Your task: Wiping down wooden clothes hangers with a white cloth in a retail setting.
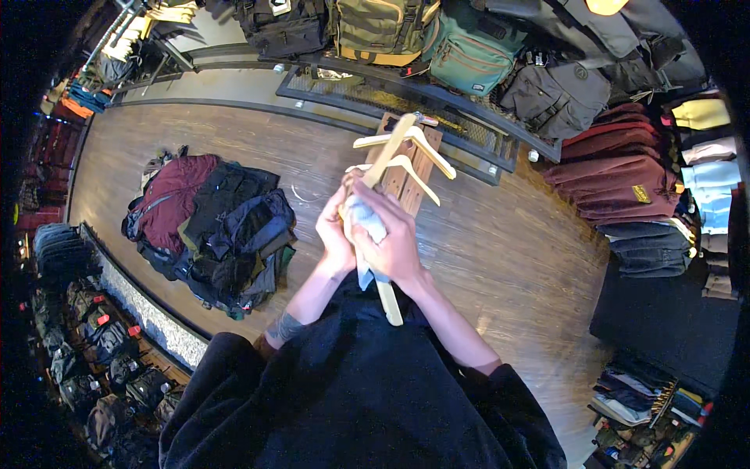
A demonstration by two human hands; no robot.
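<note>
Upright in front of my chest I hold a pale wooden clothes hanger [391, 150], its lower end [390, 305] showing below my hands. A light blue cloth [367, 223] is bunched around its middle, between my palms. My left hand [336, 230] is closed round the hanger from the left. Opposite it, my right hand [391, 238] is closed over the cloth against the hanger. The fingers overlap, so part of each grip is hidden. Just beyond, two more pale wooden hangers [428, 148] lie on a narrow wooden bench [426, 176].
A heap of dark and maroon garments [211, 227] lies on the wooden floor [500, 289] to my left. Backpacks [476, 59] stand along the far display. Hanging sweatshirts [617, 168] line the right side, and a rack of bags [109, 367] is at lower left.
</note>
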